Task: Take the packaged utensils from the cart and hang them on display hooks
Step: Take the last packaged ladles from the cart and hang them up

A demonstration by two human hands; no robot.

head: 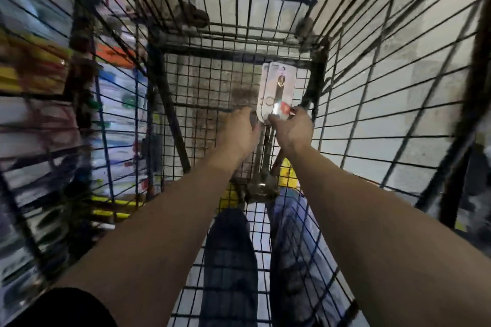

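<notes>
Your right hand [292,129], in the head view, pinches the near edge of the packaged utensils [276,87], deep in the cart [317,79] by its far right corner. Your left hand [237,131] lies just beside them, fingers loosely straight. Gather the cards together, steady the metal ends with the left, and lift clear of the wire.

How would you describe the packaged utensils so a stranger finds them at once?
Look inside the wire cart, at its far right corner. There the right hand grips the packaged utensils: the only white card, with shiny metal handles trailing from it.
</notes>
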